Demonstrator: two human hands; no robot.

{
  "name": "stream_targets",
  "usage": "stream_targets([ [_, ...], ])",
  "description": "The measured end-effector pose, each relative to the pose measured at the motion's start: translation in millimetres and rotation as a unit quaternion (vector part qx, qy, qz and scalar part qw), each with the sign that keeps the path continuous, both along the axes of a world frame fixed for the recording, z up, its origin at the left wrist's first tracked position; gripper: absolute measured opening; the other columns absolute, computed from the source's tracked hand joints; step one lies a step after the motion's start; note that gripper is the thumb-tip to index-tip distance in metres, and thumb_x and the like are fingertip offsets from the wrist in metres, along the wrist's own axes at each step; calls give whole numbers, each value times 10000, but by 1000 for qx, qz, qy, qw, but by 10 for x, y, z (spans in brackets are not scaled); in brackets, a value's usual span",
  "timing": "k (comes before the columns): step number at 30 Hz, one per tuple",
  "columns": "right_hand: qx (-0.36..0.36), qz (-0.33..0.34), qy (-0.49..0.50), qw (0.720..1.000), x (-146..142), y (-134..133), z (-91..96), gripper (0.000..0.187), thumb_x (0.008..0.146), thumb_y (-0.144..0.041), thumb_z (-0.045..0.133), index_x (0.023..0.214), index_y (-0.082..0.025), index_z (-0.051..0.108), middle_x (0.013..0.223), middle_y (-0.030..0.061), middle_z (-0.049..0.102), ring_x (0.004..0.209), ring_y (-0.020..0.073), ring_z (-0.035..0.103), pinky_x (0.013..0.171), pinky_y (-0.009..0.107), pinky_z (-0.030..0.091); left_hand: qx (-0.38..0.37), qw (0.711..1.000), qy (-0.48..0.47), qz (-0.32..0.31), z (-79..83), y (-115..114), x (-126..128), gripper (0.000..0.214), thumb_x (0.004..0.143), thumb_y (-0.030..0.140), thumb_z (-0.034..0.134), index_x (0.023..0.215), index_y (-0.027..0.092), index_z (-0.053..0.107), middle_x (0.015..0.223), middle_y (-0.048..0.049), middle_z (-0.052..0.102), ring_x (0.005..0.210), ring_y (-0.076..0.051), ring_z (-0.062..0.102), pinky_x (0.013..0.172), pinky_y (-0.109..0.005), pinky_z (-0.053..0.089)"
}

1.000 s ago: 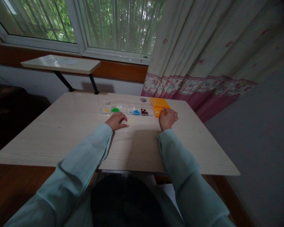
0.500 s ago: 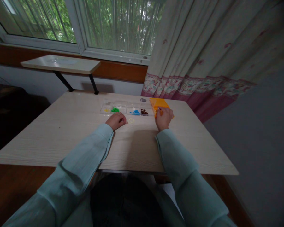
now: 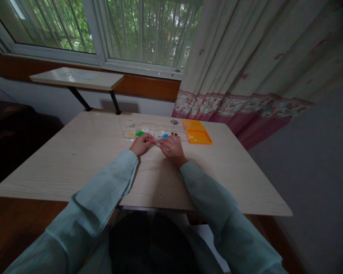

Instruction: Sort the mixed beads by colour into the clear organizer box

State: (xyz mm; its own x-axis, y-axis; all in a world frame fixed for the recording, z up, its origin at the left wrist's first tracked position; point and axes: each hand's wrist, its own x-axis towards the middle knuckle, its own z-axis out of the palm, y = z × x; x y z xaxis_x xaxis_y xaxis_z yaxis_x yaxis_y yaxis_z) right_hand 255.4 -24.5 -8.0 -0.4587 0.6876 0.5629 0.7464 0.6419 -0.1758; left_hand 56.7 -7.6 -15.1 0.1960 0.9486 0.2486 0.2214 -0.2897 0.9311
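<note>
My left hand rests on the table, its thumb and fingers pinched round something too small to make out. Against its fingertips, the closed fingertips of my right hand meet it, and what they hold is also too small to name. Some tiny pale pieces show on the table just below the fingers. Behind the hands lie clear plastic boxes with small yellow pieces, green pieces, blue pieces and brown pieces, partly covered by my right hand.
An orange case lies open to the right of the clear boxes. Close to it is a round grey item. A raised shelf on black legs stands at the table's back left. A curtain hangs behind the right side.
My right hand has moved left from the orange case to my left hand, and their fingertips now meet. The orange case is uncovered. My left hand has stayed almost in place.
</note>
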Motion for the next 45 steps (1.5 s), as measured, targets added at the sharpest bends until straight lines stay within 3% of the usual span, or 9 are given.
stream_targets([
  [5, 8, -3, 12, 1000, -41, -37, 14, 301, 948, -378, 480, 1105, -252, 704, 995, 57, 702, 986, 204, 528, 917, 368, 320, -40, 997, -59, -7, 17, -10, 20, 414, 753, 497, 640, 1003, 186, 531, 682, 14, 646, 561, -107, 535, 545, -225, 384],
  [15, 19, -8, 10, 1000, -82, -50, 24, 289, 950, -389, 486, 1046, -247, 719, 926, 42, 706, 930, 192, 537, 878, 352, 321, -51, 992, -97, -56, 68, -94, 82, 389, 756, 389, 676, 1044, 163, 541, 545, 75, 529, 424, -47, 373, 448, -178, 235],
  [24, 32, -18, 15, 999, -64, -47, 5, 266, 940, -400, 508, 961, -260, 734, 900, 35, 708, 913, 188, 536, 880, 353, 303, -51, 992, -90, -68, 116, -132, 100, 387, 762, 397, 663, 1037, 157, 533, 525, 78, 513, 412, -58, 352, 435, -186, 214],
  [29, 33, -14, 4, 999, -53, -49, -6, 279, 941, -415, 502, 964, -265, 736, 877, 35, 707, 911, 186, 533, 889, 354, 290, -24, 994, -71, -81, 68, -117, 111, 351, 795, 397, 614, 1041, 157, 541, 549, 60, 549, 455, -82, 442, 471, -191, 285],
  [34, 37, -23, 12, 999, -3, -20, 22, 275, 942, -413, 499, 985, -283, 737, 892, 28, 706, 922, 186, 529, 891, 350, 287, 38, 997, -15, -66, 40, -96, 104, 261, 853, 308, 525, 1059, 151, 556, 659, 11, 635, 625, -122, 586, 611, -221, 420],
  [37, 29, -79, 39, 996, 168, 65, 51, 297, 941, -420, 492, 986, -265, 741, 914, 42, 703, 954, 196, 523, 907, 357, 281, 82, 995, 46, -13, 45, -78, 53, 243, 872, 266, 478, 1062, 160, 586, 693, 5, 634, 666, -131, 580, 654, -239, 433],
  [40, 26, -182, 85, 979, 460, 172, 61, 343, 937, -444, 467, 1002, -244, 738, 934, 57, 695, 954, 214, 505, 877, 364, 290, 135, 978, 157, 20, 66, -57, -31, 247, 865, 265, 485, 1027, 162, 641, 727, -15, 617, 679, -147, 536, 674, -269, 420],
  [45, 15, -338, 120, 933, 940, 299, 10, 366, 917, -437, 462, 962, -214, 749, 973, 97, 687, 1013, 262, 463, 886, 406, 280, 212, 931, 293, -56, 72, -14, -153, 238, 803, 391, 633, 866, 172, 699, 823, -63, 628, 845, -201, 536, 820, -339, 398],
])
